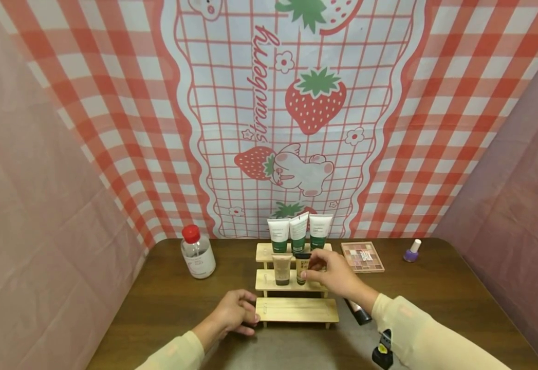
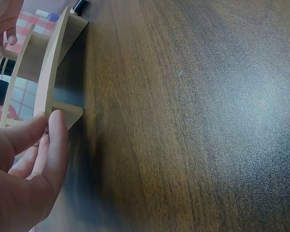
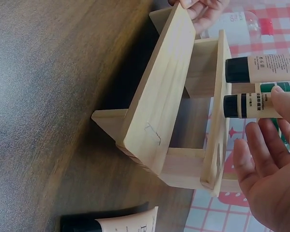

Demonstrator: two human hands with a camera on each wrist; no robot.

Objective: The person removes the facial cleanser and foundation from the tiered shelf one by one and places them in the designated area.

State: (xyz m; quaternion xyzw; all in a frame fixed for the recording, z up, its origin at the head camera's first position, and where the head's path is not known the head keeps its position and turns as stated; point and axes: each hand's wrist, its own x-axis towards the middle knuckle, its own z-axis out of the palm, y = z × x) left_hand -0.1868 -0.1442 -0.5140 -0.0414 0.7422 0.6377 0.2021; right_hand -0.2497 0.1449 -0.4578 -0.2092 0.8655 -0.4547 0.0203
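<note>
A light wooden three-step stand [image 1: 296, 310] is on the dark table. My left hand [image 1: 234, 311] grips the left end of its lowest step; in the left wrist view the thumb [image 2: 26, 133] and a finger pinch the board's edge. On the middle step, my right hand [image 1: 333, 272] pinches a small gold tube with a black cap [image 3: 251, 105], which stands cap down. Just left of that is a beige tube [image 1: 281, 268], also cap down. Three white-and-green tubes [image 1: 279, 234] stand on the top step, the middle one slightly tilted.
A clear bottle with a red cap [image 1: 198, 254] stands left of the stand. At right lie an eyeshadow palette [image 1: 363, 257] and a black-capped tube [image 3: 121, 223], partly under my right forearm. Purple nail polish [image 1: 412, 252] stands farther right. A strawberry-print cloth [image 1: 315, 103] hangs behind.
</note>
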